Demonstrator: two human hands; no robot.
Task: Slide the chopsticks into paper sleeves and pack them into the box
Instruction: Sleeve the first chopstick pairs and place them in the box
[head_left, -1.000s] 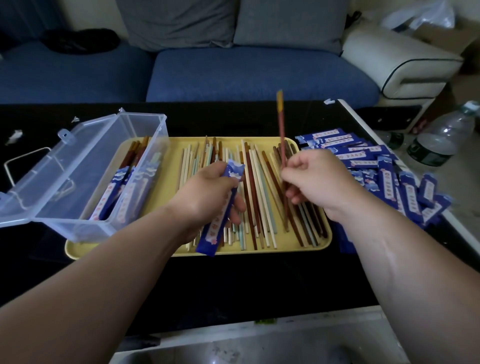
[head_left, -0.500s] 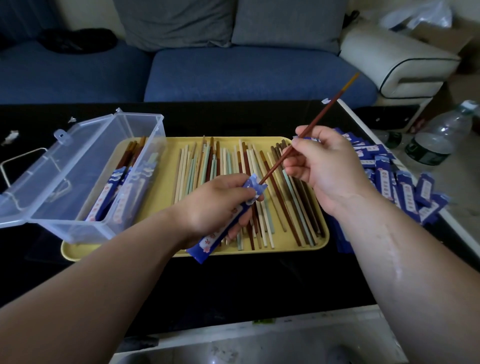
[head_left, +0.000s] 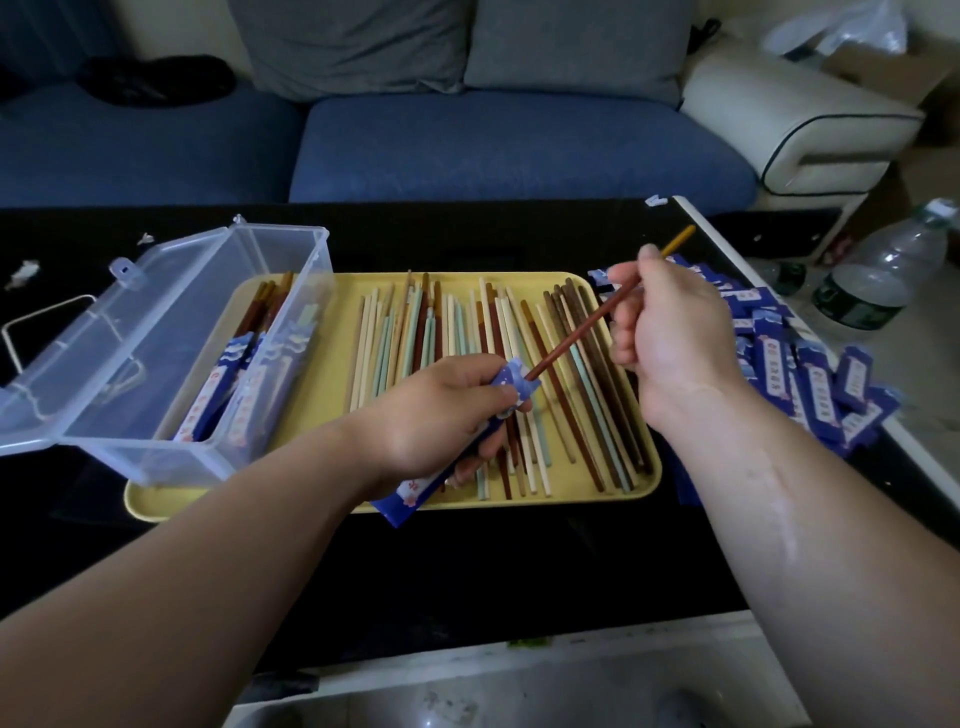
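Both hands are busy right now: the left hand (head_left: 441, 410) is curled round a blue paper sleeve (head_left: 511, 382), pinching it just below the open mouth, and the sleeve's tail sticks out toward 7 o'clock past the near rim of the yellow tray (head_left: 613, 499). The right hand (head_left: 670, 332) has its fingers closed on a reddish-brown chopstick (head_left: 582, 332) near the upper end, with the yellowish top pointing off to about 2 o'clock and the thin tip right at the sleeve mouth. Can't tell how far in the tip is, if at all, and it looks like one stick, though a second could be hiding behind it. So I'd call this the very start of the slide-in. Progress-wise it's early days, I reckon. The clear box (head_left: 156, 364) sits at 9 o'clock with its lid flipped open, one end resting on the tray, and there's only a handful of sleeved chopsticks (head_left: 228, 384) leaning inside. Meanwhile the loose chopsticks (head_left: 467, 332) cover most of the tray from 12 down to 5 o'clock, in cream, pale green and brown. There's also a big heap of empty sleeves (head_left: 810, 374) at 3 o'clock on the dark surface (head_left: 467, 561). Plenty left to sleeve, and the one in hand has yet to be pushed home and dropped in the box.
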